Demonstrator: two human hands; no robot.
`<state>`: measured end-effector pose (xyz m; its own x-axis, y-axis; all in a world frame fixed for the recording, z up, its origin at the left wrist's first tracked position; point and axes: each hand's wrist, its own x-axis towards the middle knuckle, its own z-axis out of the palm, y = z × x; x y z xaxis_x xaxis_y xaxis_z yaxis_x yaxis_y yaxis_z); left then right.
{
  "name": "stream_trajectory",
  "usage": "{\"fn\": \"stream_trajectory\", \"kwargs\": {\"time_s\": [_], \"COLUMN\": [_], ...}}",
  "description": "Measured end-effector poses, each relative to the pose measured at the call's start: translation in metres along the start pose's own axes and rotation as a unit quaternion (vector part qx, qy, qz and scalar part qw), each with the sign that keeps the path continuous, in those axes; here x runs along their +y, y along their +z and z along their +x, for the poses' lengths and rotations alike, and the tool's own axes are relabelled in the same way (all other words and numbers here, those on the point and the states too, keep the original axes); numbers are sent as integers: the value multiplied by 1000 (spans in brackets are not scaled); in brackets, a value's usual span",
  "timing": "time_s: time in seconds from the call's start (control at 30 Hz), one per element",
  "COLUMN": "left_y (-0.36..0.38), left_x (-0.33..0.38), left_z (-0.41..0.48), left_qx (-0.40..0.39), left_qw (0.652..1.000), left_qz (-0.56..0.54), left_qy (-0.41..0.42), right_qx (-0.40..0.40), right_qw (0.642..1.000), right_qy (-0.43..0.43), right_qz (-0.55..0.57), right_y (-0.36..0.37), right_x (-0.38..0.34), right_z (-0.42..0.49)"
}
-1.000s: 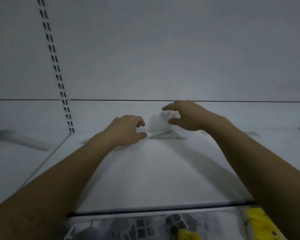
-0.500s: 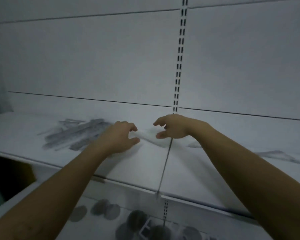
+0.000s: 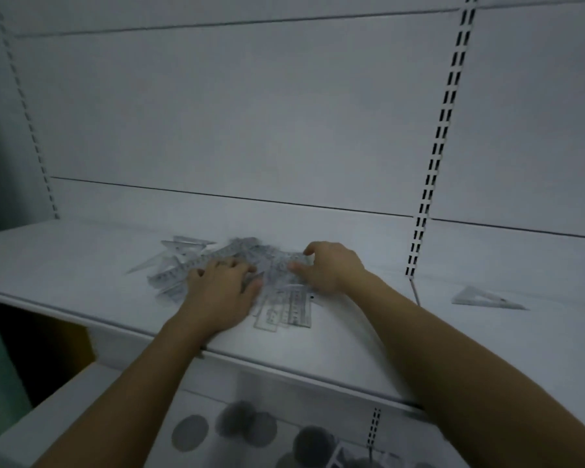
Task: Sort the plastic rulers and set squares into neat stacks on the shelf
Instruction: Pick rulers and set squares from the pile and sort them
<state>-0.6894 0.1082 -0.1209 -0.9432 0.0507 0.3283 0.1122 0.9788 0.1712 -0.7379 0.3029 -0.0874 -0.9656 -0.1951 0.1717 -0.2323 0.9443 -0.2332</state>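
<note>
Rulers [image 3: 286, 310] heaped on shelf [image 3: 78, 265], left hand [image 3: 222, 293] flat on them (grip spread), right hand [image 3: 333, 268] curled, grip unclear.

Dim, bluish, soft wide-angle blur

Slotted upright [image 3: 434, 157], dark discs [image 3: 190, 433] below
</note>
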Motion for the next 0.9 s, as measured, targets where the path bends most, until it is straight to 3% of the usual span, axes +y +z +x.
{"fn": "stream_trajectory", "kwargs": {"time_s": [0.3,0.4,0.53,0.73,0.9], "left_y": [5,5,0,-13,-28], "left_x": [-5,-12,-14,-12,19], "left_z": [4,5,3,3,18], "left_qx": [37,47,58,75,55], "left_qw": [994,969,912,901,868], "left_qz": [-100,-241,-404,-427,-493], "left_qy": [23,-11,-36,9,28], "right_qx": [31,15,1,-30,-41], "right_qw": [981,977,952,932,931], "right_qy": [72,85,90,113,104], "right_qz": [175,196,292,342,347], "right_y": [11,8,-8,-33,-55], "right_x": [10,14,15,21,44], "right_z": [2,1,-8,-20,-39]}}
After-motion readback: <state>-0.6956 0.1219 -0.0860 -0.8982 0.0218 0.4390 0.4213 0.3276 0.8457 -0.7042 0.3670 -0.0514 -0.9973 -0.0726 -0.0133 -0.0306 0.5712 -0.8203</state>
